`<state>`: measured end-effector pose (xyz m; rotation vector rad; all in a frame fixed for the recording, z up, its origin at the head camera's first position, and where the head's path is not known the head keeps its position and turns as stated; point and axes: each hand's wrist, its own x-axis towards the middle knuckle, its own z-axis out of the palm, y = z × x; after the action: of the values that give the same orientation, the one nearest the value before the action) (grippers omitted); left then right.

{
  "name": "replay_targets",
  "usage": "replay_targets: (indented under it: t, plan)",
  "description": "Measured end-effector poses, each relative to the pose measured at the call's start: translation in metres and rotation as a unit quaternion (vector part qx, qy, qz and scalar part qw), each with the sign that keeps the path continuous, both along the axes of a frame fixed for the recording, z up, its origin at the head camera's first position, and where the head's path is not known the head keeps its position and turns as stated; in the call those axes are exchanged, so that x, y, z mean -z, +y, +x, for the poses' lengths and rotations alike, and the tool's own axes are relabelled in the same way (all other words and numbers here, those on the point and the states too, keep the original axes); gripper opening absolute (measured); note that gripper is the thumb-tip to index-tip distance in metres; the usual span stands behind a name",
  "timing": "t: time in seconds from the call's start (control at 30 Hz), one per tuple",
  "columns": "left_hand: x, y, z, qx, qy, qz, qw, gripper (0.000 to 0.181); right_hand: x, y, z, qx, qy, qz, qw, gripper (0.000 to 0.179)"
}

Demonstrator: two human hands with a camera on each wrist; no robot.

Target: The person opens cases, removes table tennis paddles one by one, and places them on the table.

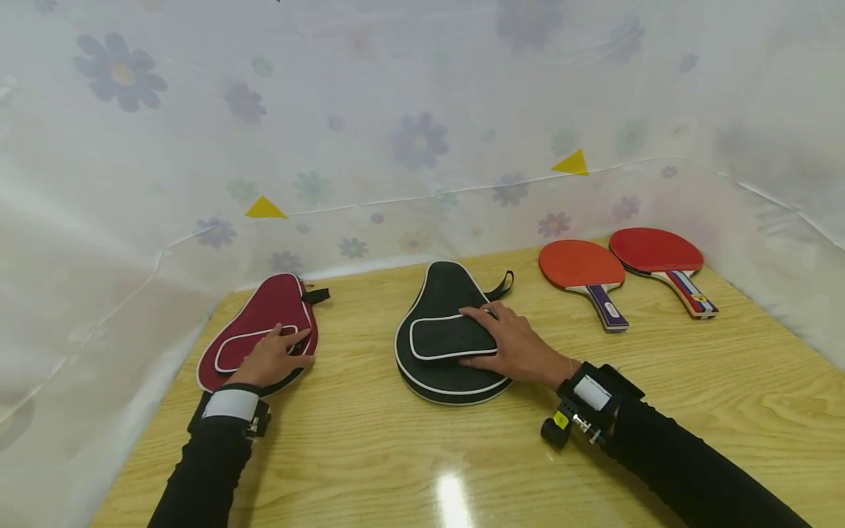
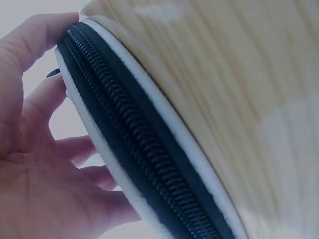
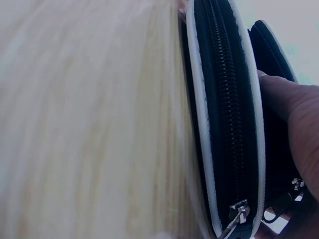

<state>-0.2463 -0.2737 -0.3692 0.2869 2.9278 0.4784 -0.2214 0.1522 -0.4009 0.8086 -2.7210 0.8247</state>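
A dark red table tennis paddle case (image 1: 277, 298) with white piping lies on the table at the left. My left hand (image 1: 271, 359) rests across its front pocket, fingers spread; in the left wrist view the thumb (image 2: 47, 32) touches the edge beside the black zipper (image 2: 129, 124). A black paddle case (image 1: 452, 282) lies at the middle. My right hand (image 1: 521, 345) rests over the right end of its pocket (image 1: 452, 336), thumb along the near edge and fingers at the far edge. In the right wrist view, the case's metal zipper pull (image 3: 239, 213) shows low down.
An orange-red paddle (image 1: 581, 262) with a purple handle lies at the right. A red paddle (image 1: 656, 249) with a striped handle lies beside it. A flowered white sheet (image 1: 422, 139) stands behind the wooden table (image 1: 370, 447), with two yellow triangles (image 1: 266, 208) on it.
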Motion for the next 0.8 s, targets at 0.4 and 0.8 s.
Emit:
replay_targets:
  t: [0.4,0.8]
  plan:
    - [0.000,-0.015,-0.001,0.004,0.002,0.004,1.0000,0.066,-0.001,0.000,0.000,-0.001,-0.003,0.000,1.0000,0.081]
    - [0.000,-0.028,-0.002,-0.011,-0.018,0.004,0.9998,0.067,-0.002,0.000,0.000,-0.002,-0.002,0.003,1.0000,0.081]
